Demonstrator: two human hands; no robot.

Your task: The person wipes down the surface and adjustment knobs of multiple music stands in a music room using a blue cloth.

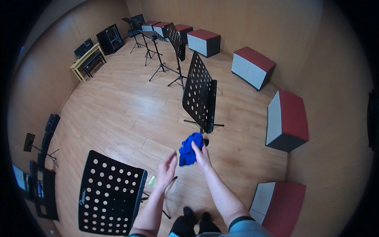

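A bunched blue cloth (188, 149) is gripped in my right hand (202, 154), thumb on top. Just left of the cloth is my left hand (167, 171), holding nothing, its fingers a little apart. A black perforated music stand (199, 94) rises right beyond the cloth, its desk tilted and seen nearly edge-on. Another black music stand (111, 195) is at my left, its holed desk facing up. Past my left wrist shows a small pale green piece (152, 181), too small to identify.
Red-topped cabinets with pale fronts (253, 68) line the right wall. Several more music stands (154, 37) stand farther off. A yellow desk (86, 60), a black bench (93, 60) and a black rack (109, 38) are along the left wall. The floor (118, 124) is wood.
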